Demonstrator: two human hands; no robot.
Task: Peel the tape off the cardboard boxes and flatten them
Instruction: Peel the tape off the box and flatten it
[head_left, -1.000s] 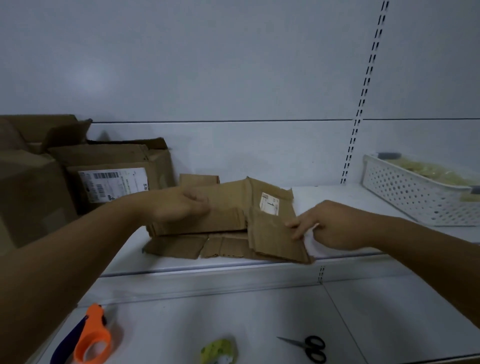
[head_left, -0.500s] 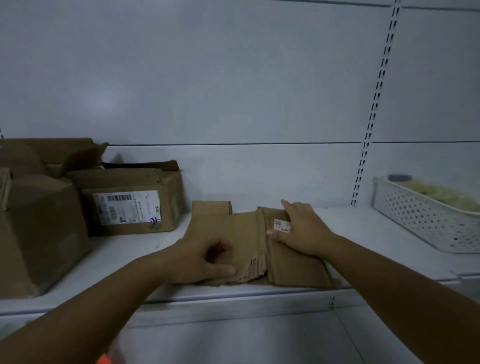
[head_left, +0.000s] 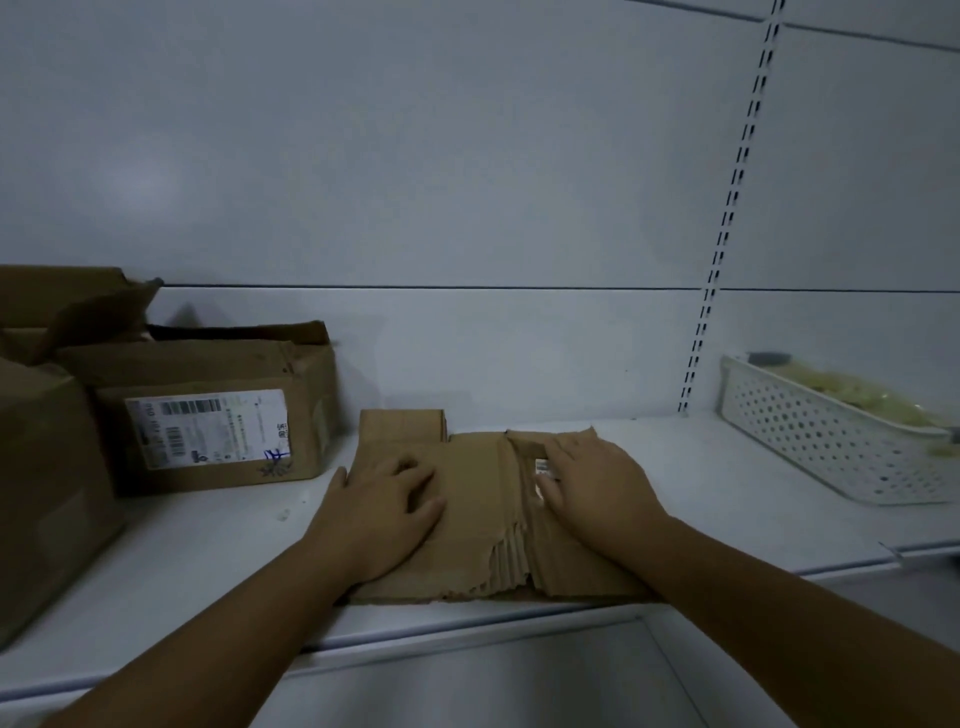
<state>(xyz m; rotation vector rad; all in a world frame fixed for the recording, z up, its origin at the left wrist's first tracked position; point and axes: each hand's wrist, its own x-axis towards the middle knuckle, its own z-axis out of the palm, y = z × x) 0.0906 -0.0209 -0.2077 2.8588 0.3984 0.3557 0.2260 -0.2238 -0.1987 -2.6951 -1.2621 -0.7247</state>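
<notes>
On the white metal shelf (head_left: 208, 545) a flattened brown cardboard box (head_left: 478, 499) lies at the near edge, about in the middle of the scene. The person presses it down with both palms. The left hand (head_left: 384, 514) lies flat on the left part of the cardboard, and its fingers are spread and almost straight, holding nothing. The right hand (head_left: 597, 499) lies flat on the right part in the same way, fingers apart and stretched toward the far side. Its fingertips are just beside a small white label (head_left: 543, 466) stuck on the cardboard. The near edge of the sheet looks torn and ribbed between the two hands.

I judge that this box is nearly finished: it is already flat, and I see no tape on it, though the light is dim. More work remains on the left. There a brown cardboard box with a large white shipping label (head_left: 218, 415) stands with its shape, near the flat one but apart from it. A bigger plain brown cardboard box (head_left: 47, 493) stands at the near left, and an open brown box with raised flaps (head_left: 67, 301) is behind them. I cannot tell if tape is on these.

On the far right stands a white perforated plastic basket (head_left: 831, 447) with something pale yellow inside.
</notes>
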